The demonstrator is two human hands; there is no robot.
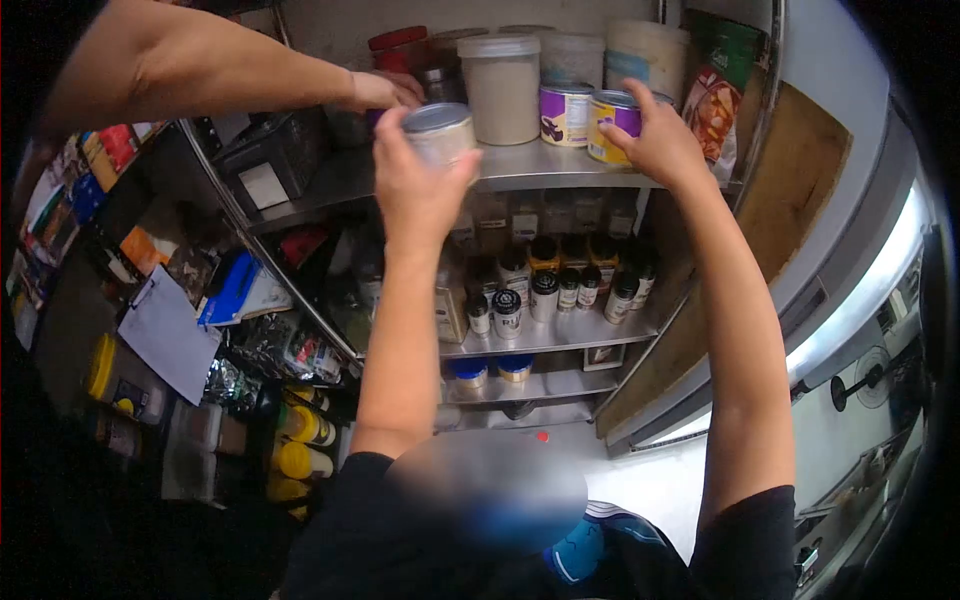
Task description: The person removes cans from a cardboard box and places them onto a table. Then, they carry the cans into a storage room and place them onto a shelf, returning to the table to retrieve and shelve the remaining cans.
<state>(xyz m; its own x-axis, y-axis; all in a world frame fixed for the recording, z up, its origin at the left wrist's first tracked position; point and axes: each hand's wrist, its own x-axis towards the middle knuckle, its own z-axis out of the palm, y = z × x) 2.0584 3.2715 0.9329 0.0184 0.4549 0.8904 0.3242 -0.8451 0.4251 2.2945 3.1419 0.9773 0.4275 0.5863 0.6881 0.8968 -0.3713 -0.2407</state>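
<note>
Raised over the top shelf, my left hand [415,190] is closed round a pale can [440,140] with a grey lid; motion blurs its label. My right hand [665,140] grips a yellow-and-purple can [602,143] at the front of the shelf, thumb on its near side and fingers over the top. Just left of that stands a purple-and-white can [566,115]. A tall lidded white tub [500,95] is between my hands. From the upper left another person's hand [385,90] reaches behind my left hand; what it touches is hidden.
The metal shelf [520,165] also bears tubs, a green-and-red packet [715,95] and a black napkin dispenser [265,175]. Several spice bottles [508,312] crowd the shelf below. On the left are a clipboard [170,335] and yellow-lidded jars [300,460].
</note>
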